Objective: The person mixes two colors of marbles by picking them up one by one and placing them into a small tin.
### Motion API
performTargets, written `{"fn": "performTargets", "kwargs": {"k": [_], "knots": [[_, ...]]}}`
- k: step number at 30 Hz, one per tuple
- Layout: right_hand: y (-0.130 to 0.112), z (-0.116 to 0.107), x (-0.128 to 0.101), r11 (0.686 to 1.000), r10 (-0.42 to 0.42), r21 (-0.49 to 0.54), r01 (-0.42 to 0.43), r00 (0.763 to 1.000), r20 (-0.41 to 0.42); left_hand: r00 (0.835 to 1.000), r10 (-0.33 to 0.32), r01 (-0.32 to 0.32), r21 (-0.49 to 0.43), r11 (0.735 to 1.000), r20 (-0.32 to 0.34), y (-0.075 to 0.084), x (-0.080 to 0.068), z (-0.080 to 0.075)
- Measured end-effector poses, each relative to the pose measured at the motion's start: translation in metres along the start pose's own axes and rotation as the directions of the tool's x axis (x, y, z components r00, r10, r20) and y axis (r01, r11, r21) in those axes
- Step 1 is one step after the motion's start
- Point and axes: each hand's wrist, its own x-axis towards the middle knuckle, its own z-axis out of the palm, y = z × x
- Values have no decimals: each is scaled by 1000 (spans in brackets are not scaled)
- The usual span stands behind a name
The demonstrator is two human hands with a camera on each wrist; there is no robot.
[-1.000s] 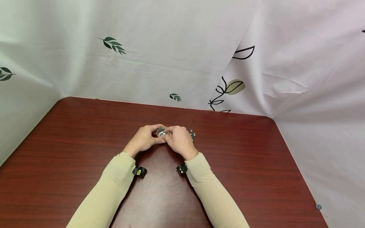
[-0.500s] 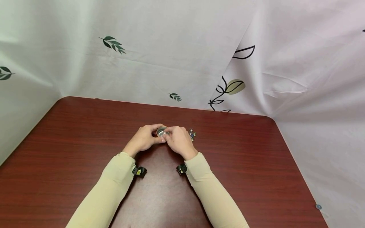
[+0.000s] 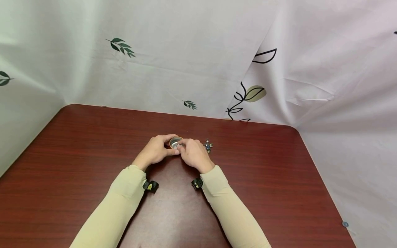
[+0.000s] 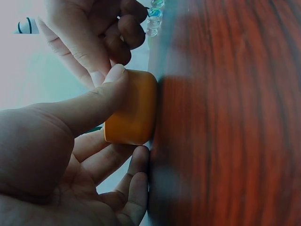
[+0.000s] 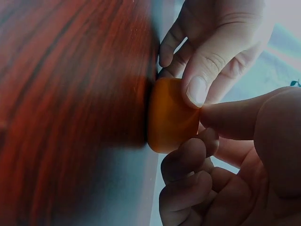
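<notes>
A small orange round tin (image 3: 175,141) with a silvery inside stands on the table, its opening upward. My left hand (image 3: 155,150) grips its side, with the thumb (image 4: 106,96) on the near wall and the fingers round the far side. My right hand (image 3: 194,155) is at the tin's right rim, thumb and forefinger tips dipping into the opening, the other fingers curled beside the orange wall (image 5: 171,117). What lies between those two fingertips is hidden. Several clear glass marbles (image 3: 211,145) with coloured centres lie in a cluster just right of my right hand.
The reddish-brown wooden table (image 3: 263,179) extends to both sides. A pale curtain (image 3: 173,55) with leaf prints hangs behind its back edge. Black wrist cameras (image 3: 151,186) sit below the sleeves. A small round grey thing (image 3: 345,224) is at the right edge.
My right hand has shifted slightly, and more of the marble cluster shows beside it. My left hand keeps its grip on the tin. The whole view has tilted a little.
</notes>
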Motion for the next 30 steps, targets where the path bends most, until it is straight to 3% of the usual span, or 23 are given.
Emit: {"fn": "performTargets", "kwargs": {"k": [30], "knots": [[5, -7, -6, 999, -35, 8, 36, 996, -77, 1000, -16, 16, 1, 1000, -5, -1, 2, 2]]}}
